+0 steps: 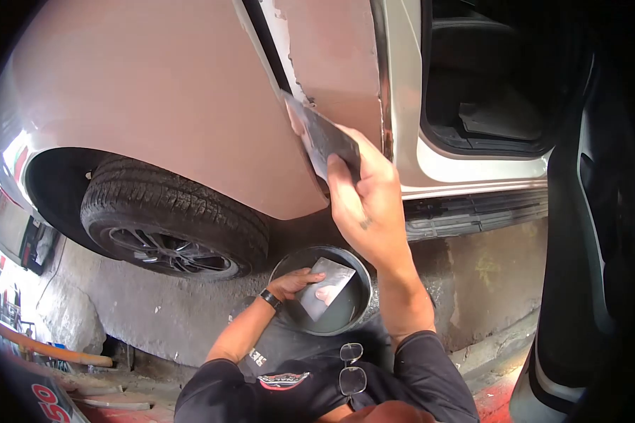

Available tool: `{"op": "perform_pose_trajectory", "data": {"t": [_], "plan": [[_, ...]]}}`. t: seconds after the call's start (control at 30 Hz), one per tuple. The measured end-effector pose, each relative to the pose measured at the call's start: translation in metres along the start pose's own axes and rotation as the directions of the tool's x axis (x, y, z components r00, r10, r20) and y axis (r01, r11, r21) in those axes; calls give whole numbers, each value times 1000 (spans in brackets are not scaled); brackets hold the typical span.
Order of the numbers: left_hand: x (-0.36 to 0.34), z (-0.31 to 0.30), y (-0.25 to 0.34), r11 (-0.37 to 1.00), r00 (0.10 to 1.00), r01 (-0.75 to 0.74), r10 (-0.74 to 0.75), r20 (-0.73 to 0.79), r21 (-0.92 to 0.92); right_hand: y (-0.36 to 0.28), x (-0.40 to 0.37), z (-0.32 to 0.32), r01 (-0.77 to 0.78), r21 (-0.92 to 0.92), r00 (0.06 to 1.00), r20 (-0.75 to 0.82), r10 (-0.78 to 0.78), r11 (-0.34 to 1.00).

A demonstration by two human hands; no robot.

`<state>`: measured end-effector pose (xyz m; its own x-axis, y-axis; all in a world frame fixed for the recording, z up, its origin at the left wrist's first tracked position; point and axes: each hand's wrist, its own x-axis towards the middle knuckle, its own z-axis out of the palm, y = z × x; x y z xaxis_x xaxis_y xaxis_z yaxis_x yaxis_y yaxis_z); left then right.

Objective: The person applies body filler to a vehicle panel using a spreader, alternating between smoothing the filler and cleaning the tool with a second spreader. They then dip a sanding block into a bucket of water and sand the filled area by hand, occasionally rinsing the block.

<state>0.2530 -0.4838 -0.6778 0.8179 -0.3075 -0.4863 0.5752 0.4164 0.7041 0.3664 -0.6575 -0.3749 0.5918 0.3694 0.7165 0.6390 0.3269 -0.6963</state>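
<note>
My right hand [367, 190] is raised in front of the car's side. It grips a dark grey sheet of sandpaper [324, 137], thumb on the near face and fingers mostly hidden behind. The sheet hangs over the gap beside the pinkish-beige front fender [169, 92]. Lower down, my left hand [294, 283], with a dark band on the wrist, holds a lighter grey, shiny sheet of sandpaper [331, 271] over a round dark bucket [367, 282]. Greyish liquid shows in the bucket.
A front tyre [183, 211] stands left of the bucket. Beyond the pinkish pillar [339, 49], whose edges are chipped, is the open door frame [410, 84]. The open door [578, 247] stands at the right. A running board [473, 217] runs under the sill.
</note>
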Motion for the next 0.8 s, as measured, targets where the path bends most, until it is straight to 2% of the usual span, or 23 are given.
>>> {"op": "perform_pose_trajectory", "data": {"t": [0.17,0.37,0.47,0.57,0.67,0.8], "plan": [[14,-12,-29,985,997,-73,70,-21,-155,8,11,21,102,-112,989,-99,-113,989],[17,-13,-25,986,994,-106,101,-43,-127,4,7,29,2,-111,995,-100,-14,994],[21,-15,-28,979,994,-113,110,-23,-169,6,6,31,75,-205,991,-91,-96,976],[-2,15,2,997,992,-76,75,-97,-9,3,-1,35,91,-183,991,-75,-106,979],[23,-11,-28,980,993,-115,113,-20,-165,11,-8,28,66,-125,984,-158,-85,990],[19,-4,-22,987,990,-122,115,-78,-100,15,-8,27,77,-178,973,-201,-113,981]]}}
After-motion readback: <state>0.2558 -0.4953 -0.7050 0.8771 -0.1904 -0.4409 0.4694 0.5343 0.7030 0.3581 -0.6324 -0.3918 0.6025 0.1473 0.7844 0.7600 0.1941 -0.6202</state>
